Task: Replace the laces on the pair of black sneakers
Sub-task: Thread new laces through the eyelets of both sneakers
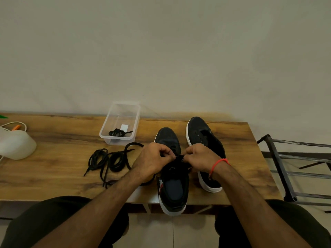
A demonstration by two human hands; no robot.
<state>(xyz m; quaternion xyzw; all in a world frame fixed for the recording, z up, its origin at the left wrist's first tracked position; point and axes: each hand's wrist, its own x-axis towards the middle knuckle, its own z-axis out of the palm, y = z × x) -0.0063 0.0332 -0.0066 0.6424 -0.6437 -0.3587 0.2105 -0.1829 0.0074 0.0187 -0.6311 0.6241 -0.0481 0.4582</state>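
Note:
Two black sneakers with white soles stand on the wooden table [62,138]. The near sneaker [172,187] points away from me, its heel over the front edge. My left hand [154,161] pinches a black lace end over its eyelets. My right hand [198,158], with a red thread on its wrist, grips the sneaker's upper at the eyelet row. The far sneaker [202,135] lies to the right with bare eyelets and no lace. Loose black laces [109,161] lie coiled left of my hands.
A clear plastic box [120,122] at the back holds another bundled black lace [117,132]. A white rounded object [16,144] with a cord sits at the far left. A dark metal rack [279,167] stands beside the table's right end.

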